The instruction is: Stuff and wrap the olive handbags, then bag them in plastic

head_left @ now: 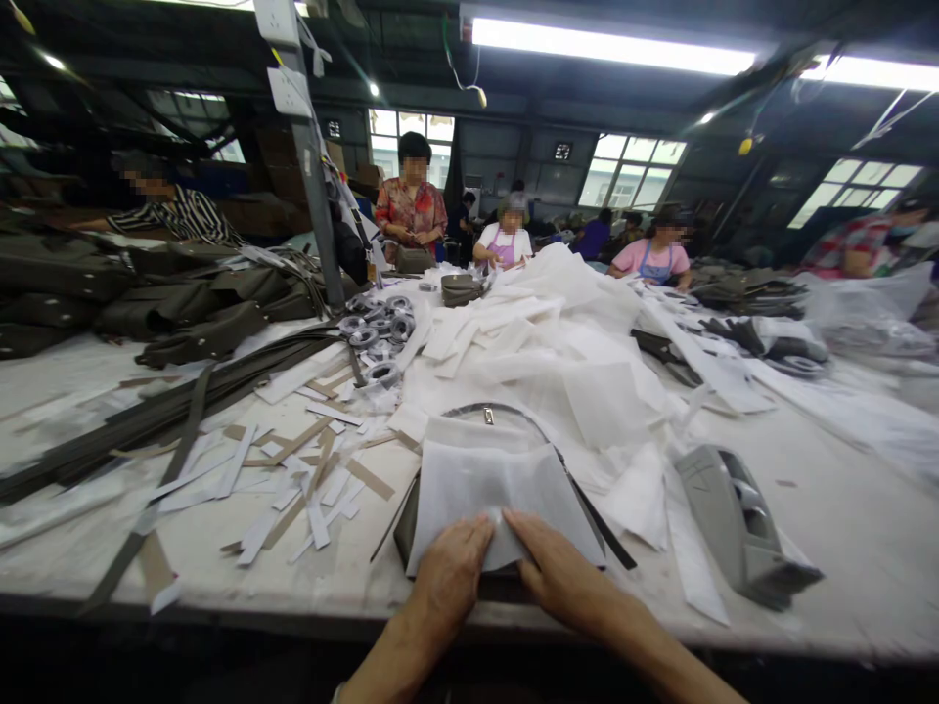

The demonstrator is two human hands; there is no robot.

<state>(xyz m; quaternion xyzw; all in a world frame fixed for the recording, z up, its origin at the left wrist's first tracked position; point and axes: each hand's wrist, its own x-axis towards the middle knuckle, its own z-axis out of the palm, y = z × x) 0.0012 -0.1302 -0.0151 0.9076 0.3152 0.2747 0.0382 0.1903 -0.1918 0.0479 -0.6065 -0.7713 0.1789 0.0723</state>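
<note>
Both my hands are at the near part of a white foam sheet (pixel 506 479), which lies over a dark bag (pixel 409 528). My left hand (pixel 451 562) has its fingers closed on the sheet left of centre. Close beside it, my right hand (pixel 554 567) grips the same sheet, and the material puckers between the fingertips. Past the sheet's far edge, the bag's curved rim with a small metal zipper pull (pixel 488 416) shows. Dark strips stick out at both sides of the bag. The sheet hides most of the bag.
A large heap of white foam sheets (pixel 543 362) rises behind the bag. Right of it stands a grey tape dispenser (pixel 734 518). Cut strips (pixel 315 479), dark straps (pixel 183 391) and tape rolls (pixel 378 328) lie left. Several people work across the table (pixel 851 548).
</note>
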